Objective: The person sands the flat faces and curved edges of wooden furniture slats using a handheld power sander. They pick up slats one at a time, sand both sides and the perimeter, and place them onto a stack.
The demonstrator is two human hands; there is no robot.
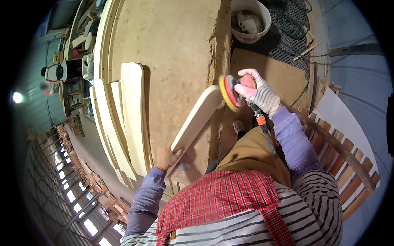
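My right hand, in a white and pink striped glove, is wrapped round a red orbital sander with a yellow-edged pad. The pad is tilted on edge against the rounded far end of a pale wooden slat. A hose with an orange fitting runs from the sander down toward my body. My bare left hand grips the slat's near end, with the fingers partly hidden behind the wood. The slat stands on its narrow edge at a slant across the brown workbench.
Several similar pale slats lie stacked on the bench's left side. Past the bench's rough right edge stands a white bucket beside a black mat with coiled hoses. A slatted wooden pallet is at my right. Wood stacks fill the far left.
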